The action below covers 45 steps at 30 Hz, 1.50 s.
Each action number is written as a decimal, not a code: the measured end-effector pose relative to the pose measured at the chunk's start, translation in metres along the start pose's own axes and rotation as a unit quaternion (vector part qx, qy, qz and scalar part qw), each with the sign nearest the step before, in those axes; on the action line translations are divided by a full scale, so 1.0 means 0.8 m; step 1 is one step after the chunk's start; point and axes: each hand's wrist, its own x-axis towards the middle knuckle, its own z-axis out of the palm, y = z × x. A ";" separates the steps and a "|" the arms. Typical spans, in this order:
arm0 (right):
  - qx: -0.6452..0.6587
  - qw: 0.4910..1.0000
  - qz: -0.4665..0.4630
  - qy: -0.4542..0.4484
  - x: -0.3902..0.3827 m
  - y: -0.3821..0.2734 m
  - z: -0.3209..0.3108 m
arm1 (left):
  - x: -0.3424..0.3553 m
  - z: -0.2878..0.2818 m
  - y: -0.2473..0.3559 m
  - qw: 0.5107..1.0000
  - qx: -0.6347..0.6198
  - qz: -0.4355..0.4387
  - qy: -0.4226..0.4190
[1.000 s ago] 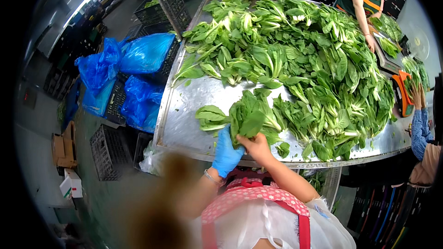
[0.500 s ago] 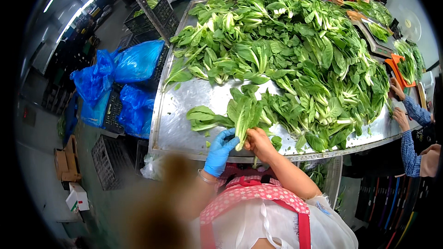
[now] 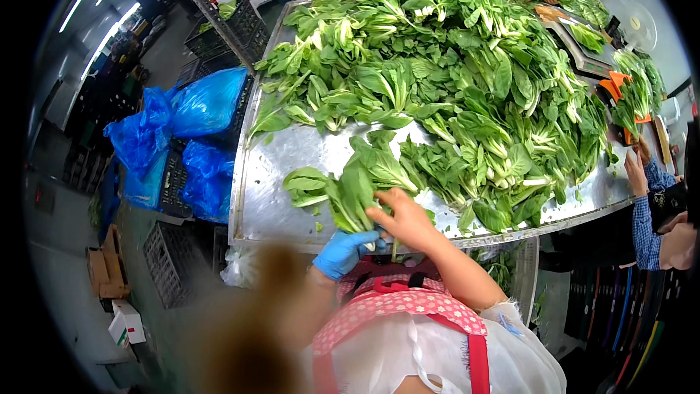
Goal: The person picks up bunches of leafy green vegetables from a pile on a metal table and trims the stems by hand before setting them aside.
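Leafy bunch point(image 3: 354, 193): we hold it over the near edge of the tabletop point(image 3: 255, 201), stem end toward us.
Left hand point(image 3: 339, 254): gloved, closed around the stem base; a firm but light grip suits us, as stalks probably bruise.
Right hand point(image 3: 408, 220): bare, fingers at the leaves; whether they pinch, we cannot tell. We best handle each leaf near its stalk to avoid tearing.
Pile point(image 3: 467, 124): beyond our hands; we should work clear of it.
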 end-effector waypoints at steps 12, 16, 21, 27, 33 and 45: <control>0.156 0.967 0.048 0.195 0.032 0.057 -0.012 | 0.006 -0.031 0.010 0.951 -0.261 0.153 0.059; 0.371 0.899 0.211 0.096 0.033 0.072 -0.002 | 0.015 -0.033 0.008 0.952 -0.258 0.153 0.065; 0.454 0.866 0.172 0.122 0.036 0.052 0.005 | 0.018 -0.022 0.014 0.956 -0.223 0.172 0.078; 0.425 0.880 0.141 0.157 0.013 0.031 0.019 | 0.030 0.019 0.023 0.971 -0.114 0.191 0.085; 0.167 0.969 -0.005 0.182 -0.022 0.017 0.020 | 0.053 0.032 -0.001 0.970 -0.061 0.204 0.117; 0.204 0.971 -0.075 0.100 -0.045 -0.002 -0.012 | 0.067 -0.013 0.003 0.948 -0.154 0.220 0.172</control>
